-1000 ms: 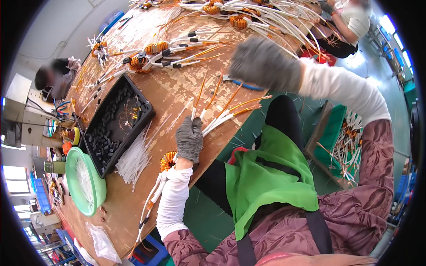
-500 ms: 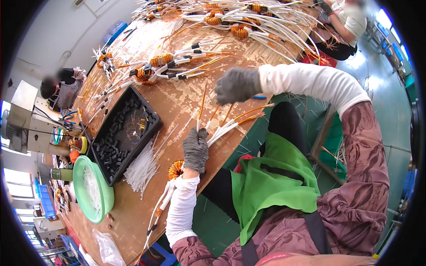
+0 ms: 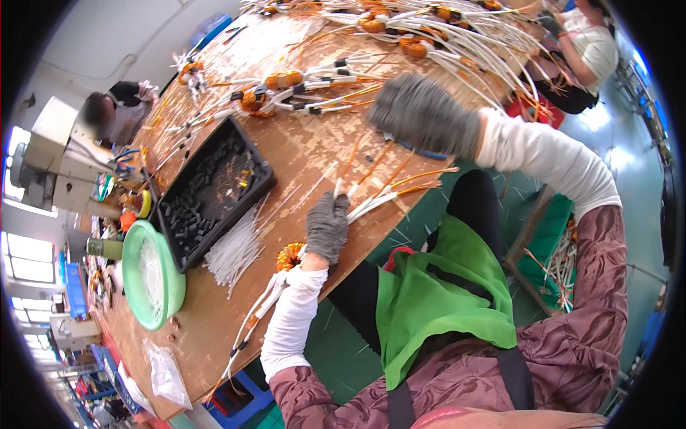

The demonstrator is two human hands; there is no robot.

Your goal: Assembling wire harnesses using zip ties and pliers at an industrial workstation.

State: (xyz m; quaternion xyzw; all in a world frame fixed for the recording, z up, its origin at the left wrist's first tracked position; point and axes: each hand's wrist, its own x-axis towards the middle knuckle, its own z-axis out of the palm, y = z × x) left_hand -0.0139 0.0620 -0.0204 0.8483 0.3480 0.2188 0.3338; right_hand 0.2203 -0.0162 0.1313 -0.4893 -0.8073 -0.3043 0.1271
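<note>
My left hand (image 3: pixel 327 227), in a grey glove, is closed around the white-sleeved wires (image 3: pixel 370 206) of a copper-wound ring coil (image 3: pixel 289 256). Bare copper ends (image 3: pixel 382 154) fan out beyond its fingers toward the table's right edge. The coil lies beside my left wrist, and more white leads (image 3: pixel 259 314) trail from it toward the near edge. My right hand (image 3: pixel 426 116), also gloved, hovers above the copper ends, apart from them. Motion blurs its fingers, so what they hold, if anything, does not show. Beneath it lies a blue-handled tool (image 3: pixel 431 154), partly hidden.
A black tray (image 3: pixel 207 196) of short black tubes stands left, beside loose white ties (image 3: pixel 234 250) and a green basin (image 3: pixel 175 286). More wired coils (image 3: pixel 282 80) lie farther back. Co-workers sit at the far left and far right. A crate (image 3: pixel 547 243) stands on the floor.
My right hand has moved right and slightly farther away, blurring as it goes. My left hand keeps its grip on the wires. The whole view has shifted a little.
</note>
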